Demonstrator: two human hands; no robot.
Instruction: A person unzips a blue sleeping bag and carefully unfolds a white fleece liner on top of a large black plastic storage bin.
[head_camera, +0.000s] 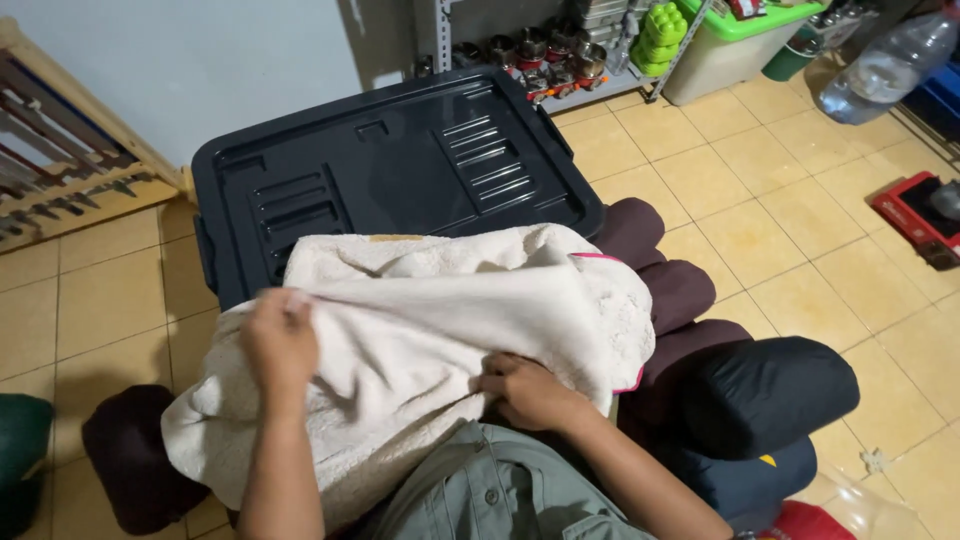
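While a cream fleece blanket is lying bunched across the lap and the near edge of a dark plastic bin lid, both bare hands are working into its folds. The left hand is closing over a raised ridge of cloth near the blanket's upper left, fingers curled and gripping fabric; the right hand is pinching the lower edge just above the olive-green trousers, fingers bent tight around the hem. A pink trim is showing along the right border.

Risks are gathering on both sides — the blanket's left end is sagging off the lap toward the tiled floor, and by the look of it a loose pull could be sending that end onto the tiles beside the dark maroon cushion. With the cloth so bulky and each hand holding only a small fold, the layers are likely slipping out of line, leaving any fold crooked. To the right, rolled maroon bundles and a black sleeping-bag roll are crowding close against the blanket — a wide sweep of the right arm could be knocking them over or catching the trim on them.
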